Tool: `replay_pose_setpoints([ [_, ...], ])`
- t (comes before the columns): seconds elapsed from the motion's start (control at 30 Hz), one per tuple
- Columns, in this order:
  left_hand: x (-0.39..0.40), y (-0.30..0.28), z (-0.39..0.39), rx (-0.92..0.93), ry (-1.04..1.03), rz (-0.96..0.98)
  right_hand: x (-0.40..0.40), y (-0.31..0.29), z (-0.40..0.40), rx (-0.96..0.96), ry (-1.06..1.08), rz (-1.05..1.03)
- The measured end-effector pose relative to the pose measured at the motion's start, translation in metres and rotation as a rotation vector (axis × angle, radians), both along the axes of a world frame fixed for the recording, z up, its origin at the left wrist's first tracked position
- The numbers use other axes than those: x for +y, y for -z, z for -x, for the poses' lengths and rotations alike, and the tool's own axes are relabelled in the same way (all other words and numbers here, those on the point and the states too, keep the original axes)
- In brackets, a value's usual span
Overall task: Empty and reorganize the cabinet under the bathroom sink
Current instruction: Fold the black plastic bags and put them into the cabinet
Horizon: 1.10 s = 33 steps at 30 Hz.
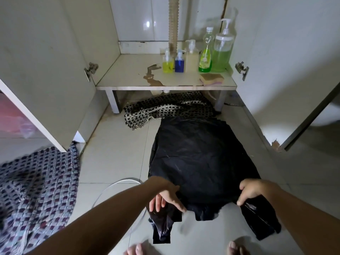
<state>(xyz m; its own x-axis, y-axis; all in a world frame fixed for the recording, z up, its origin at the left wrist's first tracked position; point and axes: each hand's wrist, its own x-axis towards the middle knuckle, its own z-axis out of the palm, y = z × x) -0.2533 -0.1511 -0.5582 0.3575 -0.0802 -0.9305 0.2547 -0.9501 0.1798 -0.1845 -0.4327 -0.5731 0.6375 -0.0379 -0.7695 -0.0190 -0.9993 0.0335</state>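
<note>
A black plastic bag (200,162) lies flat on the tiled floor in front of the open cabinet. My left hand (165,197) rests on the bag's near left handle with fingers spread. My right hand (254,191) pinches the bag's near right handle. On the cabinet shelf (132,74) stand several bottles at the right: a yellow one (167,61), a blue one (179,62), a beige pump bottle (191,57), a green dish-soap bottle (206,54) and a large green pump bottle (222,50). A sponge (211,79) lies at the shelf's front right.
Both cabinet doors (42,74) stand open. A corrugated drain pipe (173,23) runs down the back. A brown stain (151,76) marks the shelf. A black checked mat (165,109) lies under the shelf, a woven cloth (35,190) at left, a white hose (114,186) on the floor.
</note>
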Motion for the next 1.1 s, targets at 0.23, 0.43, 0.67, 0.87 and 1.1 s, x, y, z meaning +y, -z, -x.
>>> replay_pose_setpoints([
  [0.23,0.039,-0.001,-0.049,-0.591,-0.369,-0.101,-0.029,-0.012,-0.037,-0.403,0.537,-0.376],
  [0.43,0.038,0.053,-0.002,-0.586,-0.785,-0.076,-0.05,0.023,0.007,-0.227,0.719,-0.318],
  [0.67,0.043,0.077,0.005,-0.499,-1.064,0.114,-0.055,0.036,0.029,-0.146,0.841,-0.436],
  [0.87,0.041,0.06,0.004,-0.45,-1.223,0.322,-0.049,0.02,0.024,-0.055,0.901,-0.482],
  [1.1,0.059,0.033,0.004,-0.431,-0.973,0.19,-0.04,-0.043,0.015,-0.065,0.916,-0.733],
])
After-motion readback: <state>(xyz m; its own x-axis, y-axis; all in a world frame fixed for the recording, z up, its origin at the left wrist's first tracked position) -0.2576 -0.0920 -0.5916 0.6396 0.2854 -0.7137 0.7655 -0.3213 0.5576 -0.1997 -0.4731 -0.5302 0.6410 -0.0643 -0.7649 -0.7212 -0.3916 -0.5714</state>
